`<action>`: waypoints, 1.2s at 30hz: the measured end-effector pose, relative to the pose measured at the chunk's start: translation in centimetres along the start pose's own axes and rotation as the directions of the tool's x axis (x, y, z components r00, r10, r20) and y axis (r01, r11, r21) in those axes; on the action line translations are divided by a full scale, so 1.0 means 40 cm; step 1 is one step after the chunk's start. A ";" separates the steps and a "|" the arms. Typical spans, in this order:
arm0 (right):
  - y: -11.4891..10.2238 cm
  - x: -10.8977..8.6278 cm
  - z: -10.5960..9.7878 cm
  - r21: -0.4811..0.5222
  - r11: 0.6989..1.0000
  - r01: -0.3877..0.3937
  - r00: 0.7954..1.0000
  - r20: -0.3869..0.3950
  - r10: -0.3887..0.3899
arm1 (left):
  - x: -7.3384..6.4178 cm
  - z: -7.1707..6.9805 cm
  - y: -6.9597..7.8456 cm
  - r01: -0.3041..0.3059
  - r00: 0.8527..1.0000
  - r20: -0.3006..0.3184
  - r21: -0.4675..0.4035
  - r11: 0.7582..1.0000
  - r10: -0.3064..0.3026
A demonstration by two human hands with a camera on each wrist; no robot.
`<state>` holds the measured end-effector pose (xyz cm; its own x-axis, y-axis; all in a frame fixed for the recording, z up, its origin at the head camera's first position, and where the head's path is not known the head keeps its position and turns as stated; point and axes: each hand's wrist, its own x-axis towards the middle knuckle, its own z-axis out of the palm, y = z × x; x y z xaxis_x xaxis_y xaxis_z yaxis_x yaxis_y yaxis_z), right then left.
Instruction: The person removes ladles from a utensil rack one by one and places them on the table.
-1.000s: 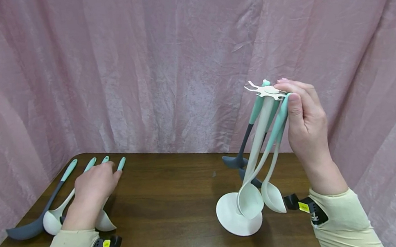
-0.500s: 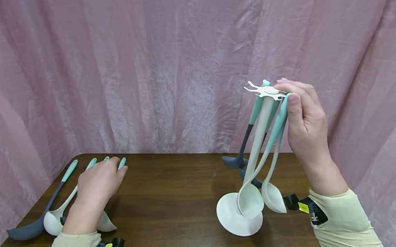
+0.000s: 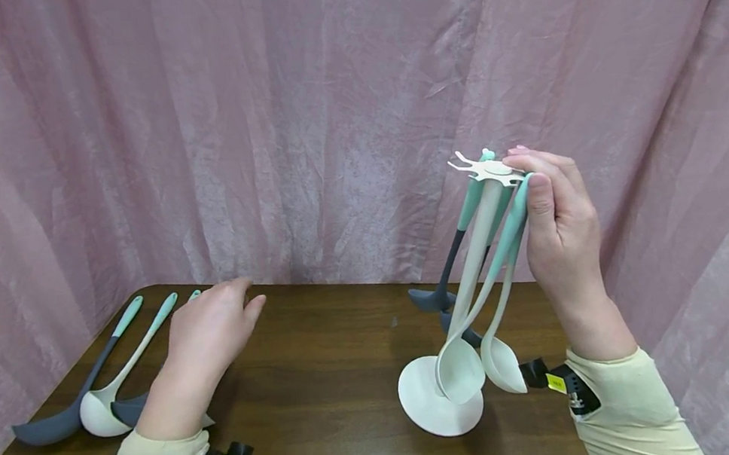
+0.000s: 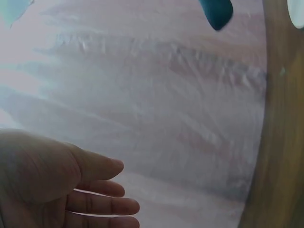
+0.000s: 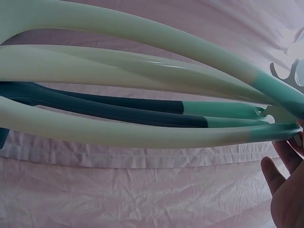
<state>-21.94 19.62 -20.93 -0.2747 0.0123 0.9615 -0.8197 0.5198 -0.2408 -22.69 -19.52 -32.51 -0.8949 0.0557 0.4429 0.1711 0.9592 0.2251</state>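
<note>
My right hand (image 3: 562, 226) grips the hooked top of a white utensil stand (image 3: 433, 412), its thumb against a mint handle end. From the stand hang a white ladle (image 3: 461, 379), a second white spoon-like utensil (image 3: 503, 366) and grey ones with mint handles, one a grey ladle (image 3: 433, 298). My left hand (image 3: 213, 326) hovers over the left of the table, fingers loosely extended, holding nothing in the left wrist view. Under and beside it lie a white ladle (image 3: 102, 413), a grey utensil (image 3: 129, 410) partly hidden by my forearm, and a white utensil (image 3: 208, 420), mostly covered.
A grey utensil (image 3: 50, 427) with a mint handle lies at the far left of the brown wooden table (image 3: 316, 385). Pink curtains (image 3: 323, 111) hang behind the table's back edge and along both sides.
My left hand has moved right and slightly up, uncovering the white ladle and part of the grey utensil, and covering the rightmost handle. My right hand and the stand have hardly moved.
</note>
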 end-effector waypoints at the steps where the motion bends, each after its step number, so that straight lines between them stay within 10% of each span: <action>1: 0.001 0.000 0.001 0.001 1.000 0.001 1.000 -0.001 -0.001 | 0.001 -0.003 0.011 -0.009 1.000 -0.008 -0.003 1.000 0.009; 17: -0.001 -0.005 -0.002 -0.003 1.000 -0.003 1.000 -0.012 0.003 | 0.002 -0.031 0.152 -0.118 0.989 -0.102 -0.104 0.988 0.107; 36: -0.014 0.000 -0.005 -0.009 1.000 0.001 1.000 -0.026 -0.001 | 0.002 -0.012 0.311 -0.326 0.923 -0.283 -0.208 0.922 0.262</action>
<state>-21.37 19.50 -20.79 -0.2608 0.0337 0.9648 -0.8154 0.5274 -0.2389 -20.42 -7.72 -29.27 -0.6643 0.2246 0.7129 0.5352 0.8088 0.2439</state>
